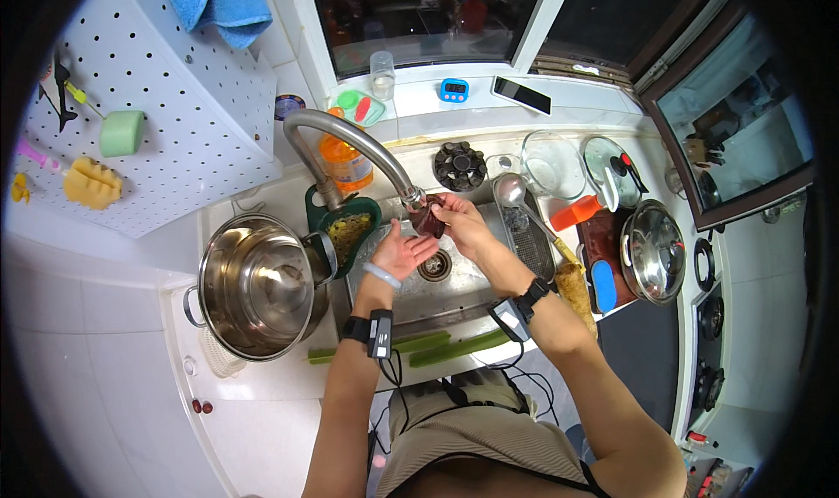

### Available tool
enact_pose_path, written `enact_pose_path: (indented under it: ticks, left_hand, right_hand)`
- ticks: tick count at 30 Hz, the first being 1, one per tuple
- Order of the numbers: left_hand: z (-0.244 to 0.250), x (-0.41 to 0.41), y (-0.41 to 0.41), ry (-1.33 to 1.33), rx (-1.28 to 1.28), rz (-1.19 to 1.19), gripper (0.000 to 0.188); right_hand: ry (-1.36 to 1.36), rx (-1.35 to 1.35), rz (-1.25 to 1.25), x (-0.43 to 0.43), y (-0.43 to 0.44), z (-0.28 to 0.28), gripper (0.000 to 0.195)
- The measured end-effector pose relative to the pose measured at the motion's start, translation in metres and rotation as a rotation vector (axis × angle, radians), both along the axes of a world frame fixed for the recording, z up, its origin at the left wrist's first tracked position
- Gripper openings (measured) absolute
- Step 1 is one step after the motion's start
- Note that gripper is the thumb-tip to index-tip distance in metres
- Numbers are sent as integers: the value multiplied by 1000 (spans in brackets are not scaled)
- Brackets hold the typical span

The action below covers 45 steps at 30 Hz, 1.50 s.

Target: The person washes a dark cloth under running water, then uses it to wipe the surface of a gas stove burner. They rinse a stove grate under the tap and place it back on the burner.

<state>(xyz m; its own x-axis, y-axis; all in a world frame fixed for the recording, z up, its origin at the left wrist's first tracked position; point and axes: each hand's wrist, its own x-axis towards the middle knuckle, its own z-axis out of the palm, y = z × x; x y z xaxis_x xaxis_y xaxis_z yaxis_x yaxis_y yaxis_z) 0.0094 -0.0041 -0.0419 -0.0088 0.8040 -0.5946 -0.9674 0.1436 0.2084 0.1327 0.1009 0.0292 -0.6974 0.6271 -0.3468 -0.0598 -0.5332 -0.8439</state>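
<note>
My right hand [464, 224] pinches a dark red, leaf-like piece [429, 217] right below the spout of the curved metal faucet [354, 134]. Close by on the left, my left hand [401, 254] is spread palm up, its fingertips near the lower edge of the dark red piece; nothing lies in its palm. Both hands are over the stainless steel sink [452, 296], whose drain [434, 266] shows between my forearms. A green corner strainer [313, 217] with yellowish scraps stands at the sink's left. Whether water is running is hard to tell.
A large steel pot [255, 288] stands left of the sink. Green stalks [459, 349] lie along the front edge. On the right are a ladle [512, 190], a glass bowl [554, 167], an orange-handled tool [577, 213], a luffa [575, 295] and a lidded pan [655, 252].
</note>
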Motion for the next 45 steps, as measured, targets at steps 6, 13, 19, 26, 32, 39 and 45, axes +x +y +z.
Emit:
enact_pose_path:
  ticks: [6, 13, 19, 26, 32, 39, 45]
  left_hand:
    - [-18, 5, 23, -6, -103, 91, 21]
    - [4, 18, -3, 244, -23, 5, 23]
    - [38, 22, -17, 512, 114, -121, 27]
    - [43, 14, -23, 481, 240, -135, 32]
    - [38, -3, -25, 372, 180, -111, 33]
    - [38, -9, -24, 58, -101, -151, 59]
    - [14, 18, 18, -131, 61, 65, 50]
  right_hand:
    - [-57, -190, -37, 36, 15, -4, 18]
    - [-226, -6, -96, 40, 38, -27, 15]
    - [-95, -150, -68, 16, 34, -60, 19]
    - [123, -500, 130, 6, -2, -63, 48]
    - [298, -469, 134, -4, 0, -60, 40]
    - [178, 259, 14, -12, 1, -36, 22]
    - [41, 513, 43, -11, -25, -37, 19]
